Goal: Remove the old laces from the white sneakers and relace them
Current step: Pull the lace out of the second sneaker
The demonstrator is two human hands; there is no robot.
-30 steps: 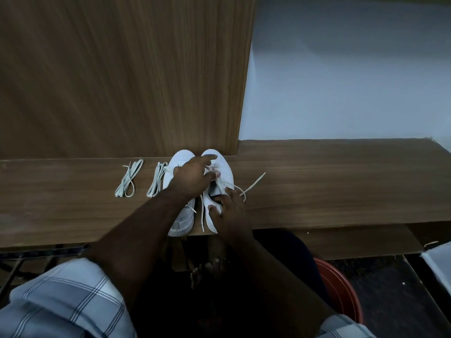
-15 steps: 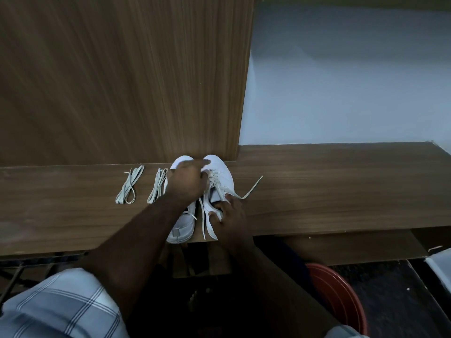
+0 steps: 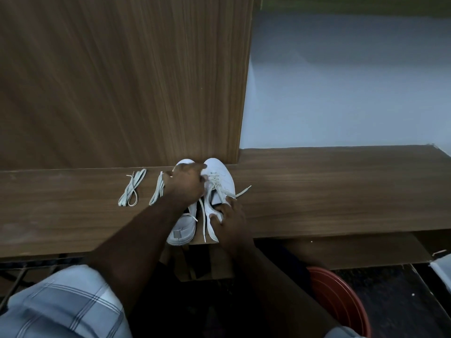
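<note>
Both white sneakers [image 3: 214,191] are sitting at frame centre, heels overhanging the near edge of the wooden surface [image 3: 329,191].

Left hand [image 3: 186,184] is curling over the lace [image 3: 216,185] near the right shoe's toe; whether it is pinching it, cannot tell. Right hand [image 3: 229,218] is gripping the heel.

Risk: a hard pull may be tipping the shoe off the edge.

Red bucket [image 3: 341,296], lower right: contents not visible.

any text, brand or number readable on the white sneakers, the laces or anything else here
No readable text anywhere in the head view.
Left white sneaker: a small grey heel tab, too blurred to show any lettering.
Right white sneaker: faint stitched marks on the toe, no legible brand.
Two loose bundles of white laces on the brown wooden shelf: unmarked.
Red plastic bucket on the floor: no label visible.
</note>
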